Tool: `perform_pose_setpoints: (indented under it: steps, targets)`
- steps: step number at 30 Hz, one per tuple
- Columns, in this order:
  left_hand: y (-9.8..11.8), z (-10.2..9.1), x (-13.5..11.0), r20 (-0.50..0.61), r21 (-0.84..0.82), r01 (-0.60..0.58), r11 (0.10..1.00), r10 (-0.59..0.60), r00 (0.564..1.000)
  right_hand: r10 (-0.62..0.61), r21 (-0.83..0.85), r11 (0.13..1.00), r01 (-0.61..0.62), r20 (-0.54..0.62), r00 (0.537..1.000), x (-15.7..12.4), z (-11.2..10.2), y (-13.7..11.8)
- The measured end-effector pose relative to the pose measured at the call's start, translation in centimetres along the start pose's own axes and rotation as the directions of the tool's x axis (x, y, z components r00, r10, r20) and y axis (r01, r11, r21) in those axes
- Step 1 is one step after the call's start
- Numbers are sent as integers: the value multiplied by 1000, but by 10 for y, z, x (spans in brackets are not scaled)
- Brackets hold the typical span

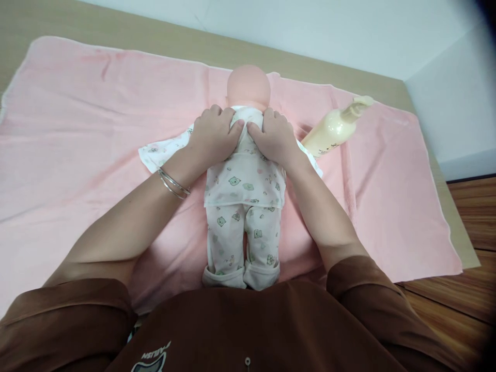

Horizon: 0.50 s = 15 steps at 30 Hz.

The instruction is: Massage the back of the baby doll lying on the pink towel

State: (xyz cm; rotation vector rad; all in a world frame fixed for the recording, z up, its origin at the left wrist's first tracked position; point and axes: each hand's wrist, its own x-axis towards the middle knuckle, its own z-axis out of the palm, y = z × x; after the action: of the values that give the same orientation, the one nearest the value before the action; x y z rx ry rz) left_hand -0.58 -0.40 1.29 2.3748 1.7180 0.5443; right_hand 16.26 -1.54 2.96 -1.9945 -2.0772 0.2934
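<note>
A baby doll in a white printed top and trousers lies with its bald head pointing away from me and its back upward. My left hand is wrapped over the doll's left shoulder, thumb on the upper back. Mirroring it, my right hand curls over the right shoulder, its thumb close to the other one. Both sleeves of the top spread out sideways under my forearms. The doll's face is hidden, and so are most of my fingertips.
A pink towel is spread beneath the doll on a wooden table. To the right, a pale yellow pump bottle lies tilted on the towel, near my right forearm. White walls stand behind, and wooden flooring shows at right.
</note>
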Motion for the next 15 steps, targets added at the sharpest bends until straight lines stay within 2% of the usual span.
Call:
perform_pose_setpoints:
  steps: [4, 6, 10, 13, 15]
  targets:
    - [13, -20, -14, 68, 164, -135, 977, 125, 990, -8, 16, 1000, 8, 10, 1000, 1, -1, 2]
    - [20, -25, -19, 83, 190, -186, 964, 173, 981, -19, 11, 1000, 19, 20, 1000, 1, -4, 2]
    - [23, -28, -15, 85, 71, -131, 989, 125, 989, -34, -59, 998, 36, 45, 998, -9, -13, -4]
    - [11, -23, -2, 123, -31, -62, 998, 66, 990, -95, -160, 982, 96, 13, 995, -23, -17, -14]
    - [-2, -15, 7, 126, -87, -85, 993, 96, 987, -156, -227, 962, 151, -4, 988, -32, -18, -20]
